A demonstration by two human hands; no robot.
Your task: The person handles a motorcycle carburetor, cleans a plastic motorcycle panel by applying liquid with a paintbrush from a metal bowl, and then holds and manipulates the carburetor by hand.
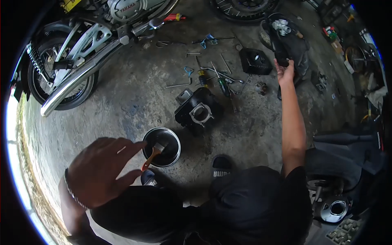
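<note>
My left hand [102, 171] is raised at the lower left, thumb and fingers apart, nothing between them. Its fingertips are near a round metal-rimmed pan [179, 153] of dark liquid, where a brush [152, 157] with an orange handle leans on the rim. My right hand [285, 72] reaches out at the upper right, its fingers around the lower end of a black elongated part [279, 51]. A carburetor-like metal part [281, 27] lies beyond it. A black engine cylinder [188, 109] stands on the floor between my hands.
Screwdrivers [223, 85], wrenches and hex keys lie beyond the cylinder. A black box [255, 63] sits left of my right hand. A motorcycle [77, 61] stands at the upper left, a wheel [245, 10] at the top. Motorcycle parts [337, 208] lie at the lower right.
</note>
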